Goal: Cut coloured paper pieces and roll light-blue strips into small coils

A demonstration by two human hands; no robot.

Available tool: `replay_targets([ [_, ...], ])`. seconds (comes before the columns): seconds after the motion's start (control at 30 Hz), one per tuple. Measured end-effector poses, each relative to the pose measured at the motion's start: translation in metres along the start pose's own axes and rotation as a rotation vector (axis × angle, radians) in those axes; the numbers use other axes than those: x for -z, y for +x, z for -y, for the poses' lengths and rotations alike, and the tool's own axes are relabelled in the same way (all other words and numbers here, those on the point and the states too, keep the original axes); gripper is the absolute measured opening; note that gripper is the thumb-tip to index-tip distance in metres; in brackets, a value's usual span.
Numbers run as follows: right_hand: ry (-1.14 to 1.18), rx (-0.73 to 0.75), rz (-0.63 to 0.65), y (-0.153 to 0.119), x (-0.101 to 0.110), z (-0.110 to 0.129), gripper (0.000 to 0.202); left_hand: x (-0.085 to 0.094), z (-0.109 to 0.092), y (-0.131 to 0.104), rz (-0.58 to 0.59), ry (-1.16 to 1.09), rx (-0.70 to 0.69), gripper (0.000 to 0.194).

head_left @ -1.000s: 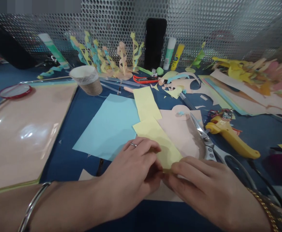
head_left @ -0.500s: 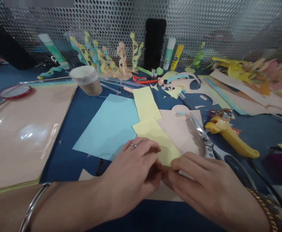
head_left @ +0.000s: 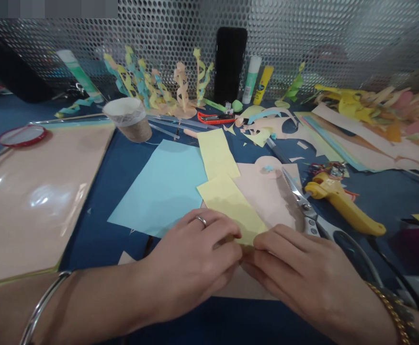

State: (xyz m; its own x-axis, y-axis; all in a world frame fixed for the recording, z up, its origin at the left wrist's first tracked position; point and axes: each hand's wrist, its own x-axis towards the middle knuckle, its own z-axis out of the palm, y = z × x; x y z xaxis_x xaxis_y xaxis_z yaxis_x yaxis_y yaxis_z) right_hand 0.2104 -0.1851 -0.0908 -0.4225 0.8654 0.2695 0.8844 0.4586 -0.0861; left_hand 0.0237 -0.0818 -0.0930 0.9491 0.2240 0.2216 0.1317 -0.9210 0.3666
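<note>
A yellow paper strip lies slanted towards me, its near edge between my two hands. My left hand, with a ring on one finger, is closed at that edge, fingers curled and tips pressed in. My right hand pinches the same edge from the right, its fingertips almost touching those of the left. The edge itself is largely hidden by the fingers. Under the strip are a light blue sheet and a pale pink sheet. A second yellow piece lies just beyond.
Scissors and a yellow glue gun lie at the right. A paper cup, red cutter, upright phone and glue sticks stand or lie behind. Wrapped paper covers the left; scraps pile up right.
My left hand's fingers have curled further down over the near edge of the yellow strip, and the wrist has shifted slightly. My right hand has hardly moved.
</note>
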Motion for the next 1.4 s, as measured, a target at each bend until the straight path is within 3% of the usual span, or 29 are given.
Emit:
replay_targets([
  [0.2,-0.019,-0.041,0.001,0.0008,-0.0022,0.0008,0.019,0.0047,-0.0013,0.0009,-0.026,0.111,-0.111,0.012],
  [0.4,0.117,-0.131,0.025,0.0043,-0.0028,-0.0004,0.015,-0.0012,-0.0001,0.003,-0.055,0.068,-0.082,0.02],
  [0.53,0.237,-0.18,0.042,0.0036,-0.0011,-0.0006,0.013,-0.0032,0.0,0.0031,-0.011,0.061,-0.069,0.017],
  [0.8,0.08,-0.072,-0.007,0.0068,-0.0004,0.0006,0.016,0.0001,-0.0017,0.0076,-0.028,-0.001,-0.005,0.018],
  [1.17,0.234,-0.185,0.104,0.0096,-0.0021,0.0007,0.017,-0.0004,-0.0012,0.0036,-0.094,-0.003,-0.061,0.017],
  [1.4,0.315,-0.193,0.088,0.0053,0.0033,-0.0015,0.015,-0.0023,-0.0048,0.0066,-0.026,-0.024,0.078,0.015],
])
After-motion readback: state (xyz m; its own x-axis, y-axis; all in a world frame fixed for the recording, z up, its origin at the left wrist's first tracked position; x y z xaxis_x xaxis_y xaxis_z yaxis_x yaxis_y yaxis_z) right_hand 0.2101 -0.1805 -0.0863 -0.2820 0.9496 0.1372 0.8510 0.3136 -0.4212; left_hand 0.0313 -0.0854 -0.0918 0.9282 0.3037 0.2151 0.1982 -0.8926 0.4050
